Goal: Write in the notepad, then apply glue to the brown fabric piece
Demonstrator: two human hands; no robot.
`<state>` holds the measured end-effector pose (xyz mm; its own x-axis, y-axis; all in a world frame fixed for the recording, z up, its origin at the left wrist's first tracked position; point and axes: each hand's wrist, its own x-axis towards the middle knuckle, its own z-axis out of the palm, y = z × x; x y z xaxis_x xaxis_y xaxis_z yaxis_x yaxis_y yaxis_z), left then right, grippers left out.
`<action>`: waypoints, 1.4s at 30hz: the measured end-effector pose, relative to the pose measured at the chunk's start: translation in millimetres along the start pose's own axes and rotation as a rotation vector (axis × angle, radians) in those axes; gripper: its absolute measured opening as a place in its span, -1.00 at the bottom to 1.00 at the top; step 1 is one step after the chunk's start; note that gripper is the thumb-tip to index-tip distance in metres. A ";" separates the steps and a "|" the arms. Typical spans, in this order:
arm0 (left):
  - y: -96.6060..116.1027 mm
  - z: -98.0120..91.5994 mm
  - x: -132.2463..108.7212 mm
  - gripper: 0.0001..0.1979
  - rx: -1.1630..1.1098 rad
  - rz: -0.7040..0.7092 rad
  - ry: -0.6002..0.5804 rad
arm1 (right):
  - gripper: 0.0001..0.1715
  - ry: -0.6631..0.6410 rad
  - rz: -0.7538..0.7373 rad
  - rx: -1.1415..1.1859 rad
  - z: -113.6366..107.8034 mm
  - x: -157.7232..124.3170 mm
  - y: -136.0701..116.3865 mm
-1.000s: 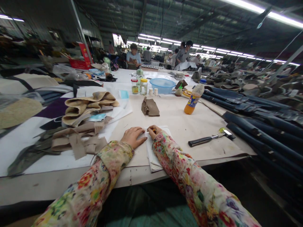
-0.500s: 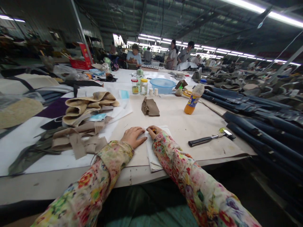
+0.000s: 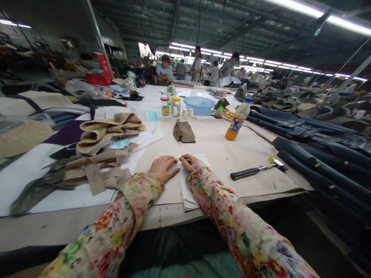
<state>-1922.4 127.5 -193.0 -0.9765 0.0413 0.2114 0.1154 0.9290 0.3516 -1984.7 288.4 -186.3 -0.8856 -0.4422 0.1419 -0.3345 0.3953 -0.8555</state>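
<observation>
1. Before you, the desk [image 3: 171, 214] runs far back, sheeted in beige and white.
2. Along its right side: long dark-blue pieces [image 3: 321, 166], stacked.
3. Left side: folded tan cloth [image 3: 95, 125], brown scraps [image 3: 95, 179] nearer you.
4. Farther back, centre: light-blue basin [image 3: 199, 105], two lidded jars [image 3: 176, 107] just left of it.
5. Right of centre: hammer [image 3: 252, 171] lying flat, black handle toward you and left; bottle [image 3: 235, 123] of orange liquid standing beyond it.
6. Near the front edge, between your sleeves: white paper pad [image 3: 187, 195], flat, partly covered by your right sleeve.
7. Your left hand [image 3: 162, 168]: palm down at the pad's left edge, grip apart, thumb spread from the fingers.
8. Your right hand [image 3: 188, 162]: over the pad's far end, grip clamped on the yellow pen [image 3: 188, 159].
9. Pen mostly hidden by your fingers; tip unclear.
</observation>
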 end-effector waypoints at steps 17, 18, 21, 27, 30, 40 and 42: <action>-0.8 1.0 -0.5 -0.59 -0.005 -0.006 0.008 | -0.61 -0.002 -0.007 0.013 0.6 0.3 1.2; -0.8 1.0 -0.5 -0.59 -0.003 -0.005 0.009 | -0.61 -0.002 -0.008 0.015 0.6 0.2 1.0; 0.1 0.2 -0.7 -0.59 -0.001 -0.001 0.000 | -0.62 -0.003 -0.009 0.017 0.8 -0.1 0.5; 1.9 -1.4 -1.4 -0.58 -0.001 -0.012 -0.006 | -0.61 -0.002 -0.006 0.020 1.1 -0.6 -0.3; 0.4 -0.5 -1.1 -0.57 -0.005 -0.002 -0.007 | -0.61 -0.001 -0.002 0.019 0.7 -1.3 -1.1; -0.4 0.3 -1.0 -0.57 0.000 -0.005 0.001 | -0.61 0.019 0.008 0.015 -0.5 -5.1 -7.1; 0.3 0.0 -1.6 -0.58 -0.001 -0.008 0.002 | -0.59 0.021 0.010 0.012 -0.2 -4.9 -6.1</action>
<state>-1920.8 127.7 -193.1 -0.9769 0.0332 0.2110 0.1080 0.9289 0.3543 -1978.4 288.3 -181.7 -0.8955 -0.4212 0.1440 -0.3222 0.3902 -0.8625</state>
